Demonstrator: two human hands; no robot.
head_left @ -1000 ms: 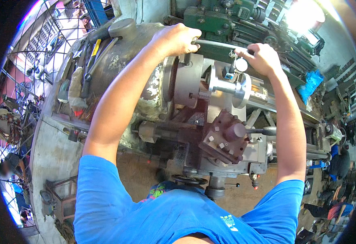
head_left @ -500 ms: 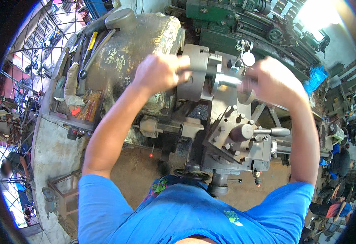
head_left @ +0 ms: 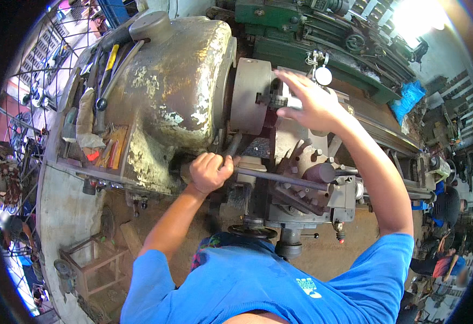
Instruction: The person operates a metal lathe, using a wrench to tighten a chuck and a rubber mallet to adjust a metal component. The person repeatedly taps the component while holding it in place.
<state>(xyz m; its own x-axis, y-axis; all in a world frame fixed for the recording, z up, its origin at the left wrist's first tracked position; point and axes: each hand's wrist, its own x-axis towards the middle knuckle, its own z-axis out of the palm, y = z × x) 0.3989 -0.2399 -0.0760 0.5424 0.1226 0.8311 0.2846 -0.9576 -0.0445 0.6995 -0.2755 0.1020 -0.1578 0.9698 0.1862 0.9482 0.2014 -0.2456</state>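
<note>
A grey lathe chuck faces right from the paint-worn headstock. My left hand is closed around the handle of a chuck key, a T-shaped wrench. Its long bar slants right over the tool post; its short stem reaches up to the chuck's lower edge. A round metal workpiece stands out from the chuck jaws. Just over it, my right hand is open, thumb and fingers apart near the jaws; whether it touches the metal I cannot tell.
The bolted tool post sits below the workpiece. A dial gauge stands behind my right hand. Hand tools and a yellow-handled tool lie in the tray at left. Behind is a green lathe; a blue bag lies at right.
My left hand has come down from in front of the chuck and now grips the chuck key below it. My right hand has moved left, its fingers spread by the jaws.
</note>
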